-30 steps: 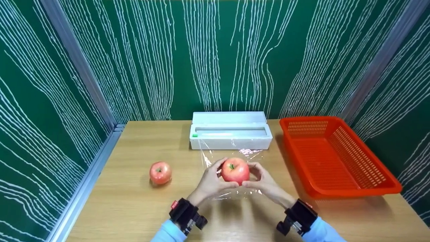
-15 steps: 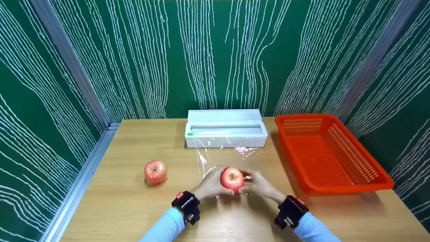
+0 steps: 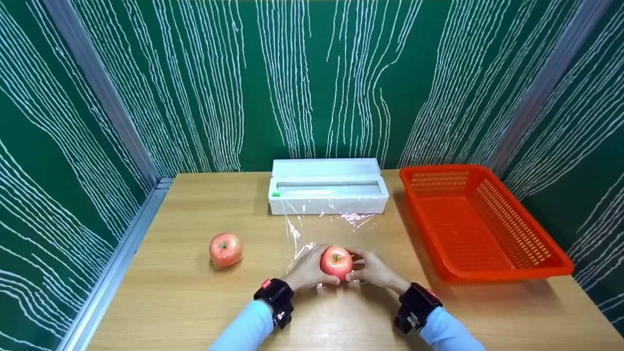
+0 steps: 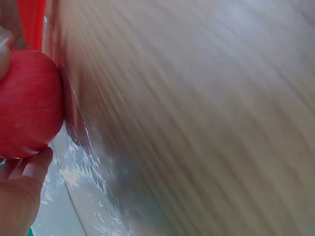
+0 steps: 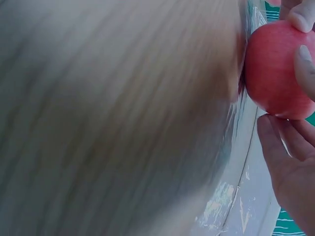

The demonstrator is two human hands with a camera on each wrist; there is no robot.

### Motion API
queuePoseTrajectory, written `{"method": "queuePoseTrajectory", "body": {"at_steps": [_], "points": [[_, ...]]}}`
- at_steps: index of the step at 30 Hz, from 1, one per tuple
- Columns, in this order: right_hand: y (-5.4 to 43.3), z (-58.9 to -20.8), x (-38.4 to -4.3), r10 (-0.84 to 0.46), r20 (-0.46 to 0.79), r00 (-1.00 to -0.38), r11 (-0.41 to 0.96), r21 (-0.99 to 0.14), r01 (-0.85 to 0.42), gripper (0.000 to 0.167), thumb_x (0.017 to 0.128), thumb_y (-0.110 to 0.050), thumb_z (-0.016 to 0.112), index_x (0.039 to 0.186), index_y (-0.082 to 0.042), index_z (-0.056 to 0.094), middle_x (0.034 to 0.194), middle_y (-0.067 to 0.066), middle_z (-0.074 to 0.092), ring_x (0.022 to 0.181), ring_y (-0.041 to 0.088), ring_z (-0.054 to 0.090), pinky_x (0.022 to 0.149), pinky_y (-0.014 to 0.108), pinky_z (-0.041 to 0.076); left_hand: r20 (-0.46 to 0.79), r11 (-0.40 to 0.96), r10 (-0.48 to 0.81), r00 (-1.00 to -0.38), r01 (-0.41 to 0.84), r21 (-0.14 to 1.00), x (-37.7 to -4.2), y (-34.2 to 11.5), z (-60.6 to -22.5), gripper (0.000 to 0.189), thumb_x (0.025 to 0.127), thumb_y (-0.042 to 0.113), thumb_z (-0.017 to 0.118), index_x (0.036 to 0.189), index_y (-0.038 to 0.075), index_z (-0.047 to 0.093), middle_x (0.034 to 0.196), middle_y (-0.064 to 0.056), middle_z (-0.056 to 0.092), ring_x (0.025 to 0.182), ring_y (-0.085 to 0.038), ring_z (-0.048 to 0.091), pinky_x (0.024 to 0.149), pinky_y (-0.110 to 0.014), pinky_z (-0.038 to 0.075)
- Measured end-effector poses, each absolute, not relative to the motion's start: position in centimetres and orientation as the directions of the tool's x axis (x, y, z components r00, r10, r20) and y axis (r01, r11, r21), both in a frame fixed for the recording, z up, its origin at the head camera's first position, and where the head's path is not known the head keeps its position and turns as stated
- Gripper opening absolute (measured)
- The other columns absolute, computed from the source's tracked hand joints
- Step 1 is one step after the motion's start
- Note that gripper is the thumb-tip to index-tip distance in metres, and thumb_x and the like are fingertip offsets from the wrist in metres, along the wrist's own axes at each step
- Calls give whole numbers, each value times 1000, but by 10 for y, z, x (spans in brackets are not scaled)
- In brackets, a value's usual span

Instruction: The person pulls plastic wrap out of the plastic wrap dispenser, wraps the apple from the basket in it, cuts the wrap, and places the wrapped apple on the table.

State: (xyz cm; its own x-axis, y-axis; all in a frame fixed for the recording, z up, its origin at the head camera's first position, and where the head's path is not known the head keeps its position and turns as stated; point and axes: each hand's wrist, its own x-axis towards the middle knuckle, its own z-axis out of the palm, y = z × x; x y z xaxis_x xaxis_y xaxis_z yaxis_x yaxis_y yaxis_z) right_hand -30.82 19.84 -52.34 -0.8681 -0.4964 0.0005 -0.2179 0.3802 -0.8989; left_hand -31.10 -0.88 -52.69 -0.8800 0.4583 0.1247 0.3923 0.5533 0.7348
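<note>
Both hands hold a red apple (image 3: pixel 336 264) from its two sides, low over the table on a sheet of clear cling film (image 3: pixel 298 243). My left hand (image 3: pixel 308 271) curls round its left side, with the fingertips (image 4: pixel 39 164) against the apple in the left wrist view. My right hand (image 3: pixel 376 271) grips the other side; its thumb and fingers touch the apple (image 5: pixel 278 71) in the right wrist view. The film runs from a white cling film box (image 3: pixel 329 204) with its lid up. A second apple (image 3: pixel 226 250) sits on the table to the left.
An orange-red plastic basket (image 3: pixel 507 274) stands at the right of the wooden table (image 3: pixel 165 292). Green panels (image 3: pixel 341 97) with white wavy lines rise behind and at both sides. A metal rail (image 3: pixel 117 263) runs along the left edge.
The apple has come down and nearer to the person, held between both hands, onto the film. Over the last half second it has barely moved. The head view has shifted slightly.
</note>
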Motion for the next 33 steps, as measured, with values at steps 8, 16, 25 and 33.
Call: {"method": "queuePoseTrajectory", "body": {"at_steps": [8,16,25,33], "points": [[209,-524,-286,-625,171,-761,744,-162,-648,47,71,-27,74,110,-5,59,99,7,63,92,23,57,83,43,49,95,588,486,-869,405,700,-305,-10,-525,100,63,32,81,143,7,26,143,-14,35,128,-28,39,104,-45,35],[207,-531,-283,-850,190,-492,508,545,-667,16,72,-28,69,82,-16,66,77,-4,62,72,14,53,66,27,45,212,690,608,-765,642,335,-282,-15,-522,96,67,29,78,145,16,24,149,-15,24,136,-32,26,106,-50,30],[198,-537,-282,-835,215,-506,533,542,-650,14,71,-18,69,83,-16,63,81,-4,61,69,12,53,56,23,44,237,733,627,-742,665,142,-278,-7,-532,89,70,43,73,143,17,30,148,-16,23,135,-31,28,106,-43,33],[182,-529,-280,-700,425,-574,695,222,-684,18,74,-23,70,88,-13,66,79,-1,65,69,15,57,51,26,47,342,794,607,-718,571,-210,-285,5,-539,89,69,58,65,135,5,35,137,-18,38,127,-32,38,103,-38,38]]}}
